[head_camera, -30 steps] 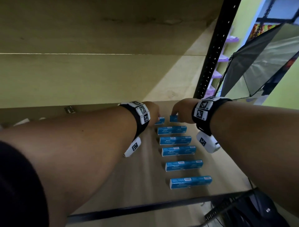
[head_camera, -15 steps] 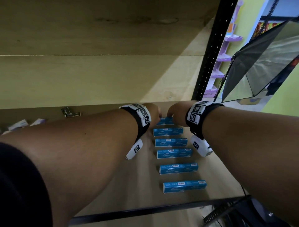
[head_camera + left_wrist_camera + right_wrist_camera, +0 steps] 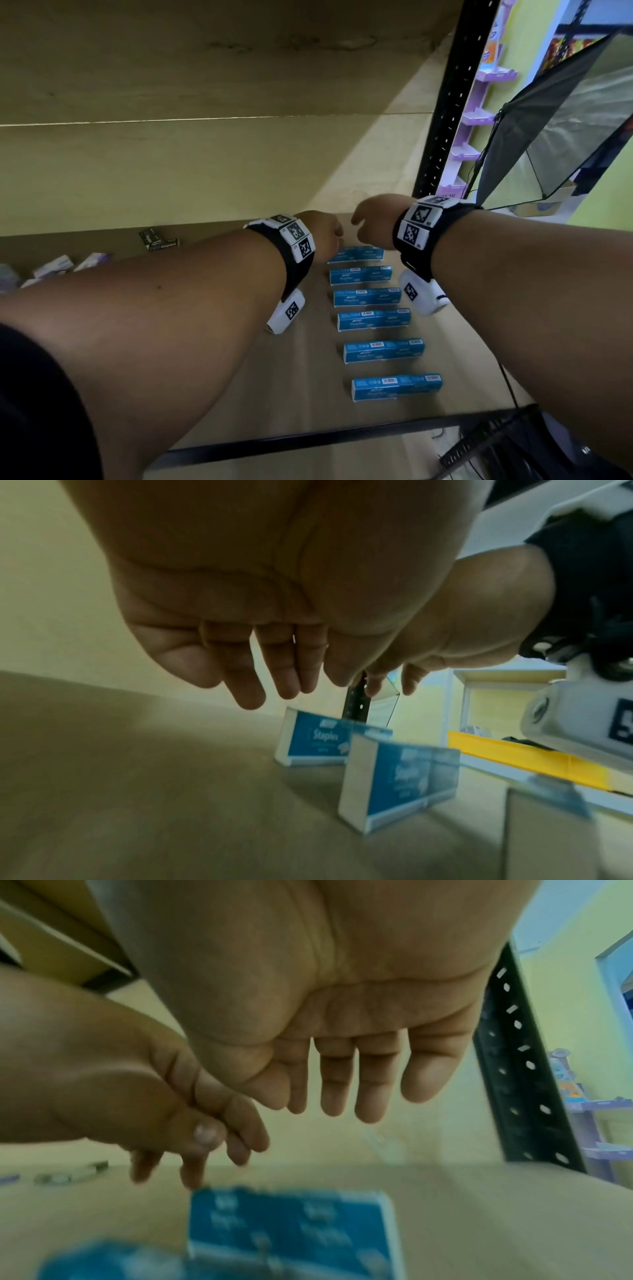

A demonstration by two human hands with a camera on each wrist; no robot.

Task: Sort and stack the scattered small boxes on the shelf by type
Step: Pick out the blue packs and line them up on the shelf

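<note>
Several blue staple boxes stand on edge in a front-to-back row on the wooden shelf (image 3: 274, 404); the farthest blue box (image 3: 356, 254) (image 3: 315, 744) (image 3: 291, 1229) sits just below both hands. My left hand (image 3: 322, 228) (image 3: 270, 680) hovers above its left end, fingers straight and relaxed, holding nothing. My right hand (image 3: 371, 219) (image 3: 349, 1091) hangs above its right end, fingers extended, empty. Neither hand touches a box. The nearest blue box (image 3: 396, 386) stands close to the shelf's front edge.
Dark staple boxes (image 3: 159, 239) lie at the back left of the shelf, and pale purple-white boxes (image 3: 54, 266) lie at the far left. A black perforated upright (image 3: 448, 102) bounds the shelf on the right. A photo umbrella (image 3: 561, 120) stands beyond it.
Both hands let go of the farthest blue box and lifted off it. The view shifted, and more of the left side of the shelf shows.
</note>
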